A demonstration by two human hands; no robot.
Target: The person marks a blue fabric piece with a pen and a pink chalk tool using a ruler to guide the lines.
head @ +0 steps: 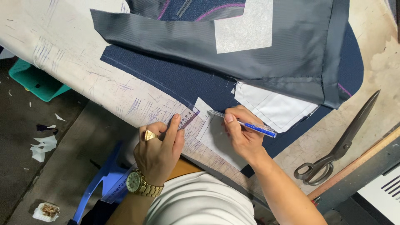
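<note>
My left hand [160, 148], with a gold ring and a gold watch, presses a clear plastic ruler [188, 118] against the near edge of a white interfacing piece [216, 137]. A blue ballpoint pen [246, 124] lies in my right hand [241, 133], its tip touching the white piece just beside the ruler's end. Navy suit fabric [175, 79] lies under the white piece. Over the navy fabric is folded a dark grey lining [187, 41] with a white patch [246, 29].
Large black tailor's shears [341, 143] lie closed on the worn table [75, 54] to the right. A wooden strip [358, 162] edges the table there. On the floor to the left are a teal bin [35, 81], white scraps [41, 146] and a blue plastic stool [100, 179].
</note>
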